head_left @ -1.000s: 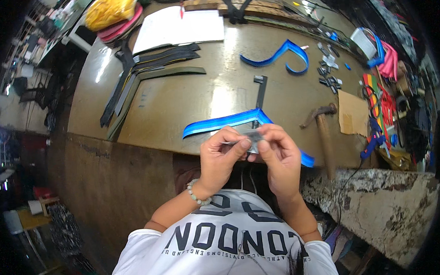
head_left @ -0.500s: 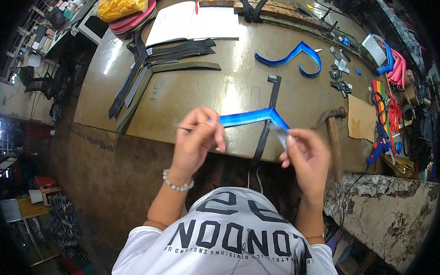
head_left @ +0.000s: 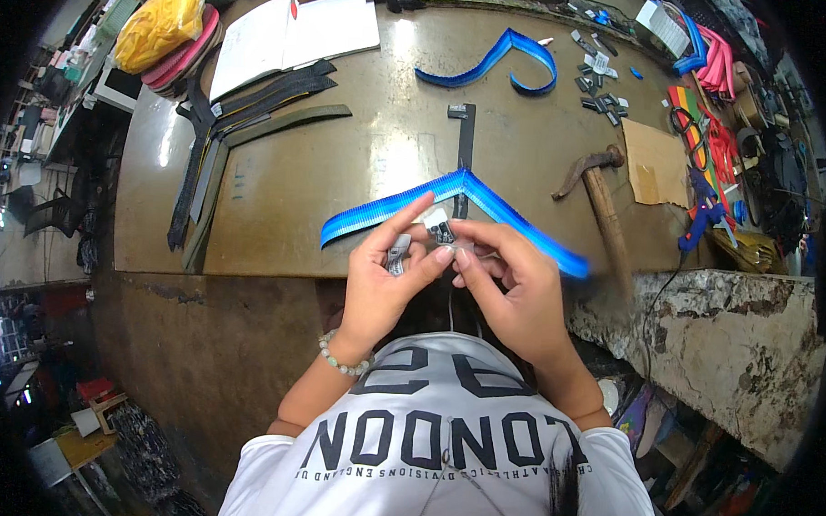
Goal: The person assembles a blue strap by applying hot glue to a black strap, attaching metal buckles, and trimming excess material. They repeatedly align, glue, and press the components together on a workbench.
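My left hand (head_left: 383, 282) and my right hand (head_left: 520, 273) meet close to the table's near edge. Both pinch a small black-and-white fabric label (head_left: 439, 226) between their fingertips. A second grey label (head_left: 398, 252) is tucked among the fingers of my left hand. Just beyond lies a bent blue ribbed strap (head_left: 392, 212), its right end passing behind my right hand and blurred. Under its bend runs a black strap (head_left: 466, 142) with a small label (head_left: 457, 111) at its far end.
A hammer (head_left: 606, 210) lies to the right beside cardboard (head_left: 655, 162) and a blue glue gun (head_left: 704, 212). Farther back are another blue strap (head_left: 478, 76) and several loose labels (head_left: 602, 105). Black straps (head_left: 273, 97) and an open notebook (head_left: 334, 32) occupy the left.
My hands have come together from either side of the blue strap, and my left hand has let go of its left end. The view has shifted, so the table's contents sit farther left.
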### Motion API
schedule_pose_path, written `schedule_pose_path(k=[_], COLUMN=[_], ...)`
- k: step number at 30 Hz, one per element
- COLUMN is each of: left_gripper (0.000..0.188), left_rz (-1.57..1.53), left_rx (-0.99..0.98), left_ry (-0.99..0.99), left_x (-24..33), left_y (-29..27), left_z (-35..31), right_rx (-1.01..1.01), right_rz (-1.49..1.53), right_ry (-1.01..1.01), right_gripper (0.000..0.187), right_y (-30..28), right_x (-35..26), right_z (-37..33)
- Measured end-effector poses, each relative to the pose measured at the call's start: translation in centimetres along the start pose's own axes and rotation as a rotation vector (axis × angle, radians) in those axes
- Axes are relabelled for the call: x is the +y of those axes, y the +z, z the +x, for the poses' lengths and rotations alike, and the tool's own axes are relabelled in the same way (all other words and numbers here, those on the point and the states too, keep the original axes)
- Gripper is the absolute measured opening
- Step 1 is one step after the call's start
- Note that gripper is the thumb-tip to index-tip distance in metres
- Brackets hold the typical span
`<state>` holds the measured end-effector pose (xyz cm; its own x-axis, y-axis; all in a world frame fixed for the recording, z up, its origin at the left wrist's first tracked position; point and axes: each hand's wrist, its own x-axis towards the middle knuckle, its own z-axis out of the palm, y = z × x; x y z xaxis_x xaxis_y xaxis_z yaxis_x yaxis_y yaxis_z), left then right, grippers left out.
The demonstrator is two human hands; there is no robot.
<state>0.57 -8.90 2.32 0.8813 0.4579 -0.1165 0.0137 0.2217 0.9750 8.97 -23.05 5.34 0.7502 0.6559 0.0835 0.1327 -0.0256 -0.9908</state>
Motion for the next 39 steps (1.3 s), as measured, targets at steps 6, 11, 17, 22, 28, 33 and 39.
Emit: schedule_pose_path(k=[6, 11, 17, 22, 28, 33, 39], left_gripper=[0.052, 0.042, 0.034, 0.022, 0.020, 0.017, 0.016], left_rz=[0.082, 0.170, 0.245, 0.154, 0.167, 0.186, 0.262], left_rx=[0.074, 0.106, 0.062, -0.027, -0.008, -0.033, -0.078], left_ry=[0.078, 0.141, 0.147, -0.032, -0.031, -0.038, -0.067], left_x=[0.2, 0.3, 0.3, 0.2, 0.2, 0.3, 0.5], left_y=[0.5, 0.1, 0.0, -0.5, -0.4, -0.4, -0.7], left_z=[0.1, -0.3, -0.3, -0.1, -0.2, 0.4, 0.8], right_rx=[0.057, 0.045, -0.148, -0.096, -0.023, -0.061, -0.104], right_rz=[0.125, 0.066, 0.420, 0.394, 0.378, 0.376, 0.353], right_ry=[0.060, -0.004, 0.344, 0.275, 0.322, 0.303, 0.329], right_gripper=[0.035, 0.040, 0.032, 0.026, 0.020, 0.018, 0.022], right_y=[0.2, -0.3, -1.3, -1.4, -1.3, -1.6, -2.3], right_x=[0.9, 1.2, 1.6, 1.7, 1.7, 2.3, 2.6], right_z=[-0.3, 0.3, 0.8, 0.4, 0.3, 0.6, 0.7])
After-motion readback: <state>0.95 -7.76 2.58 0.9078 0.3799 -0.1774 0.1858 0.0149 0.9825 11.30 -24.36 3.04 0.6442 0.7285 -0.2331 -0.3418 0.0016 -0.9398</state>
